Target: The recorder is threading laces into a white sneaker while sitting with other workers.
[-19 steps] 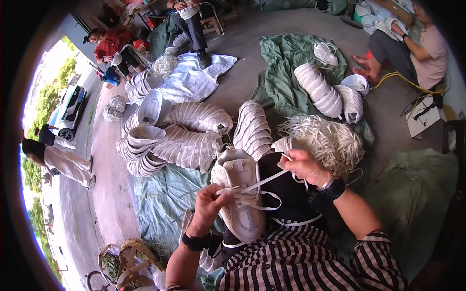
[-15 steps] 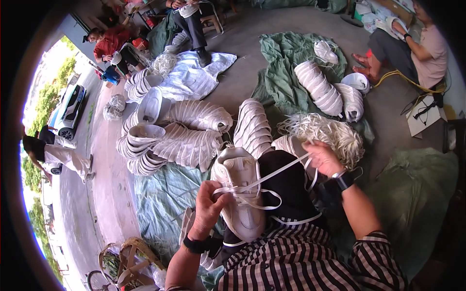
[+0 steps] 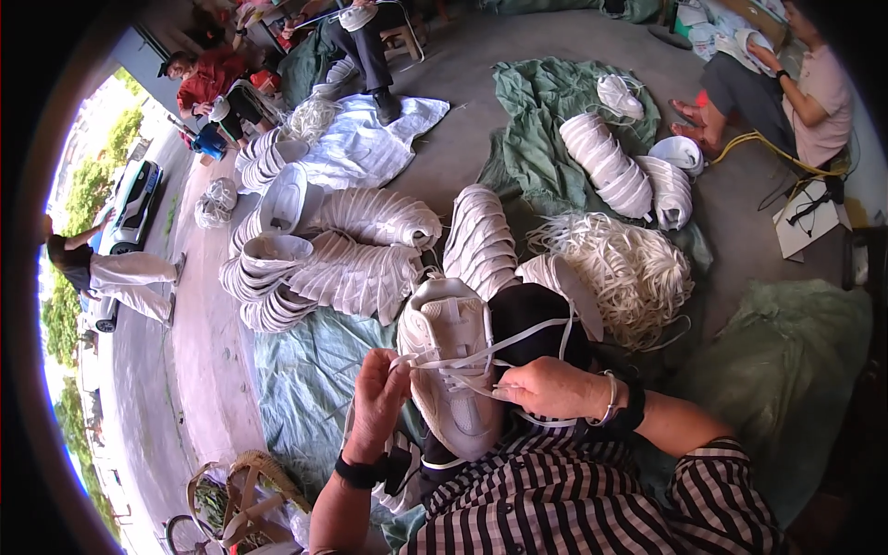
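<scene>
A white shoe upper (image 3: pixel 448 319) rests on my lap, its opening turned away from me and its toe close to my body. A white shoelace (image 3: pixel 541 326) is partly threaded across its front and arcs loosely over my dark trouser leg. At the shoe's left edge, my left hand (image 3: pixel 377 393) pinches the lace between thumb and finger. My right hand (image 3: pixel 553 387) is closed on another stretch of lace beside the shoe's right side, near the toe. Part of the lace is hidden behind the right fingers.
Nested stacks of white uppers (image 3: pixel 356 268) lie beyond my knees, with a heap of loose laces (image 3: pixel 629 277) to their right. Green sheeting (image 3: pixel 310 398) covers the floor at left. Other people sit working around, one at right (image 3: pixel 819 97). A woven basket (image 3: pixel 250 499) stands lower left.
My right hand has come down and left from the raised, stretched lace to beside the shoe's toe. The lace now hangs slack in a loop. A person outside has shifted position.
</scene>
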`<state>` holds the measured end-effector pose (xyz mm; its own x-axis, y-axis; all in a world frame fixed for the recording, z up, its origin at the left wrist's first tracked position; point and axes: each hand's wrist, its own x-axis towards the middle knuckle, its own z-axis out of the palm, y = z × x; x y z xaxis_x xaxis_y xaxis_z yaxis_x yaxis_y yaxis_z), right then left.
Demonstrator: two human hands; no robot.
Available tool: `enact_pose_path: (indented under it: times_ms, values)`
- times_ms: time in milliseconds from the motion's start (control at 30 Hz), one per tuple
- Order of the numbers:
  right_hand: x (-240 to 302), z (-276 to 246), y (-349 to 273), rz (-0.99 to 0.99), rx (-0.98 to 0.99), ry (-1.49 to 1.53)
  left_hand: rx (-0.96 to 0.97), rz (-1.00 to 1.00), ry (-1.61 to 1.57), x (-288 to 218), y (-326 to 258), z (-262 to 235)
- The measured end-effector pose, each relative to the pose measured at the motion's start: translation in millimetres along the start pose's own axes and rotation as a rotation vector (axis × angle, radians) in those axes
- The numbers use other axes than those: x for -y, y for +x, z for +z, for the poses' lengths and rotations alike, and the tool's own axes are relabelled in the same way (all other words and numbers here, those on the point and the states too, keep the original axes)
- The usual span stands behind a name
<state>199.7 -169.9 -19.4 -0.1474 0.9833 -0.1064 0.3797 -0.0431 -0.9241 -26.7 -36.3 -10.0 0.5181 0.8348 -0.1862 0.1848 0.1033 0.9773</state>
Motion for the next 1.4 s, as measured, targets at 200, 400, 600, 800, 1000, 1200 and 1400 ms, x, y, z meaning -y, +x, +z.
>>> enact_pose_path:
  times_ms: [200, 400, 600, 800, 1000, 1200, 1400]
  values:
    - [-8.0, -39.7, 0.5, 0.019, 0.006, 0.421, -0.071, -0.109, -0.475, -18.1, 20.0, -16.5]
    - [-9.9, -23.3, 22.6, 0.155, 0.067, 0.379, -0.224, -0.034, -0.595, -18.5, 45.8, -55.5]
    - [1.0, 6.6, 26.9, -0.154, -0.266, -0.203, -0.238, -0.006, -0.600, -20.6, 40.7, -94.7]
    - [2.5, 2.4, 30.1, -0.282, -0.436, -0.489, -0.290, 0.002, -0.479, -28.7, 18.3, -71.1]
    - [-12.3, 5.2, 32.8, -0.296, -0.479, -0.514, -0.299, -0.030, -0.514, -20.4, 9.2, -74.1]
    - [-14.5, -15.9, 29.0, 0.251, 0.172, 0.332, -0.271, -0.026, -0.509, -12.5, 15.8, -80.3]
    - [10.6, -20.0, 23.0, 0.168, -0.321, 0.395, -0.427, 0.146, -0.599, -19.9, 33.4, -147.9]
